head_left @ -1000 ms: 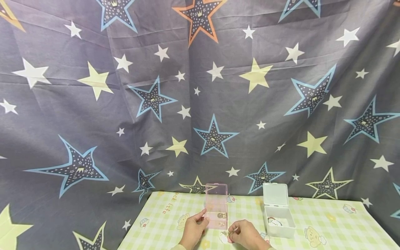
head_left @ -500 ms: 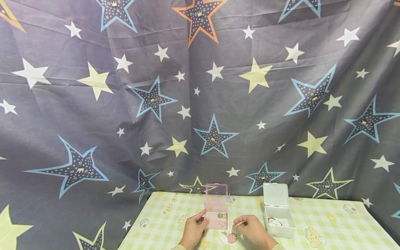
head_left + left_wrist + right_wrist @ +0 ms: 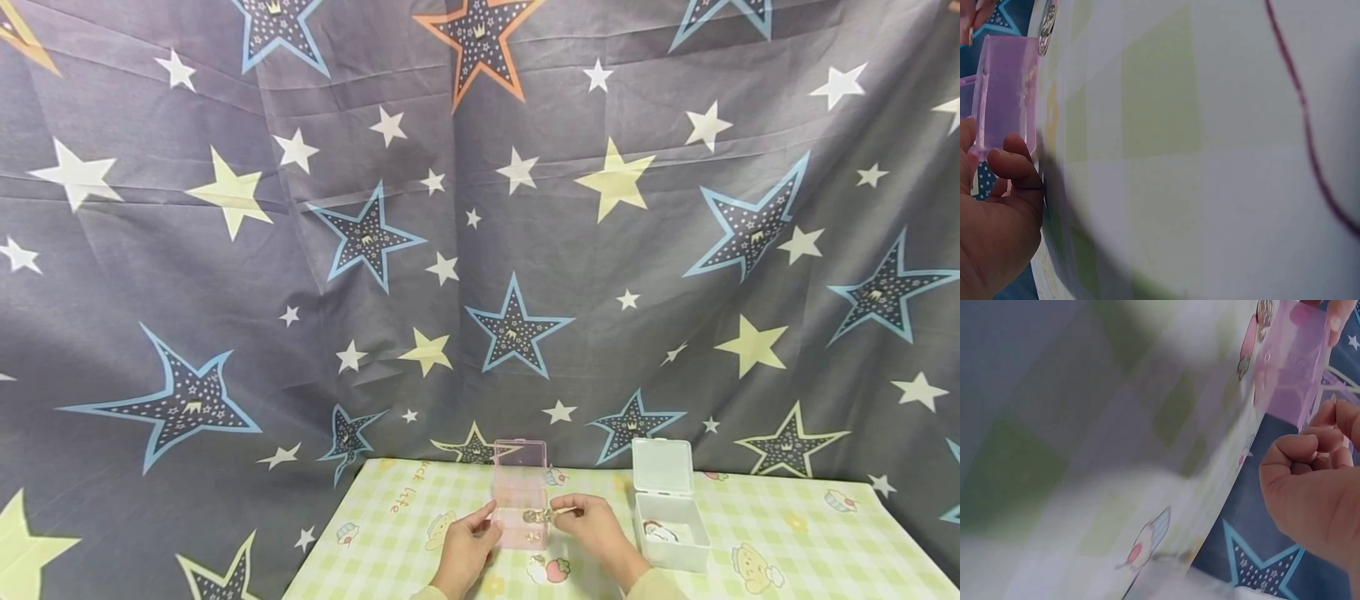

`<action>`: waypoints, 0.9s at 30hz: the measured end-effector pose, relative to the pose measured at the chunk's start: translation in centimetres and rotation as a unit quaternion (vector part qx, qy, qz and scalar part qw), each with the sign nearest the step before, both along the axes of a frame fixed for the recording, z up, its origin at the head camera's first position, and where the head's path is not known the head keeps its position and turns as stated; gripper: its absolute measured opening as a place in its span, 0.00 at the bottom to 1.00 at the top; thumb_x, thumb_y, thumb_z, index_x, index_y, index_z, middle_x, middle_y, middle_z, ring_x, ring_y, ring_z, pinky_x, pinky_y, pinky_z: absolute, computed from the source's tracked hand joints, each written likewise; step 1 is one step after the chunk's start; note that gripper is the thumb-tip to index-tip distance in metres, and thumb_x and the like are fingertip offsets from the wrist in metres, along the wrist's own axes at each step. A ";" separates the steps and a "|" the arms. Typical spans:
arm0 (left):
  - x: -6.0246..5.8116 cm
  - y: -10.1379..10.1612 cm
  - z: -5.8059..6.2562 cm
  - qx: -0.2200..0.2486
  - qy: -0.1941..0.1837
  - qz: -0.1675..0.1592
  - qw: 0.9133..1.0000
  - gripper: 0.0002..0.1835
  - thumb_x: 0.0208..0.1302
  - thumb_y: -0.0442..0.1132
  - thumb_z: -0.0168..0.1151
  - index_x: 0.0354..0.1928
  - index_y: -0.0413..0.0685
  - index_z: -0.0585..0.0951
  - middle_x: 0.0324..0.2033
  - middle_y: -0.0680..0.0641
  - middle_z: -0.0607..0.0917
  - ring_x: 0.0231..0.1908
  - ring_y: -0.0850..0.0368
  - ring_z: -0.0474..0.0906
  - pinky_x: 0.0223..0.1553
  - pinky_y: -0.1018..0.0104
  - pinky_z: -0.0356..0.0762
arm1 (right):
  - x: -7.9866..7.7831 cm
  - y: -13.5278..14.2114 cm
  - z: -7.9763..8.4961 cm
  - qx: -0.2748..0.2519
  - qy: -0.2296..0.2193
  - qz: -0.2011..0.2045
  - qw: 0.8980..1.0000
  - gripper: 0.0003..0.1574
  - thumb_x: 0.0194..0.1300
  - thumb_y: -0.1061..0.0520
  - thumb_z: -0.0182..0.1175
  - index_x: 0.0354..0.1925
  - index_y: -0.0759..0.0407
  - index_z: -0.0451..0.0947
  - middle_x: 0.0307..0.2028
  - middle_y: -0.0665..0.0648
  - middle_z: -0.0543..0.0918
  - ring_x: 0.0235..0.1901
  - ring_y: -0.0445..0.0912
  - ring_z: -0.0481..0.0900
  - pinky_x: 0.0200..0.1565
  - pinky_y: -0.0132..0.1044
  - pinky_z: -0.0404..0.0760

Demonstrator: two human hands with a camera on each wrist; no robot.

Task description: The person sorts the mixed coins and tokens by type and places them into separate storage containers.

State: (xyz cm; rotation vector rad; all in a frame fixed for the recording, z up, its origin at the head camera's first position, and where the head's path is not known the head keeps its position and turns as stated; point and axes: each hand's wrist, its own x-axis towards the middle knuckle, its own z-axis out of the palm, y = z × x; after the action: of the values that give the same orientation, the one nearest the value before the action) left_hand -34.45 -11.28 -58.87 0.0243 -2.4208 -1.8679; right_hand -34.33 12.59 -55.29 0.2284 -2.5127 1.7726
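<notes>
In the head view a clear pink plastic box stands on the table with its hinged lid raised. Gold-coloured trinkets lie inside it. My left hand grips the box's left side between thumb and fingers. My right hand is at the box's right edge and pinches a small gold-coloured piece, whose kind is too small to tell. Its curled fingers also show in the right wrist view. A round metallic ornament lies on the cloth in front of the box.
A white plastic box with its lid up stands right of my right hand, a white, red and dark item inside. Green checked cloth covers the table. A dark star-patterned curtain hangs behind.
My right hand has risen from the cloth in front of the pink box, swung slightly right, then reached forward to the box's right edge with the small piece. My left hand has stayed still.
</notes>
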 end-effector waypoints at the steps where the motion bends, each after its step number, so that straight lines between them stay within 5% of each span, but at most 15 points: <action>1: 0.0 0.0 0.0 0.000 0.001 0.000 1.000 0.27 0.68 0.38 0.72 0.68 0.42 0.82 0.40 0.47 0.86 0.20 0.65 0.75 0.22 0.72 0.79 | -0.1 -0.3 0.0 0.003 0.004 0.000 1.000 0.20 0.58 0.63 0.67 0.50 0.70 0.87 0.33 0.56 0.90 0.32 0.41 0.81 0.36 0.30 0.80; 27: 0.2 0.0 0.0 0.013 0.014 -0.006 1.000 0.27 0.68 0.36 0.72 0.68 0.40 0.82 0.43 0.42 0.87 0.19 0.64 0.74 0.21 0.73 0.77 | -0.4 -3.9 0.2 0.033 0.027 -0.003 0.999 0.09 0.63 0.64 0.68 0.42 0.65 0.88 0.30 0.54 0.89 0.29 0.38 0.81 0.31 0.30 0.79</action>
State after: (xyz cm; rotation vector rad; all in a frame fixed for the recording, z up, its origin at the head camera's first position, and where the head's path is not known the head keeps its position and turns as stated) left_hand -34.28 -11.26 -58.86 -0.0143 -2.3841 -1.8905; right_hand -34.71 8.65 -55.05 0.2677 -2.5327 1.6596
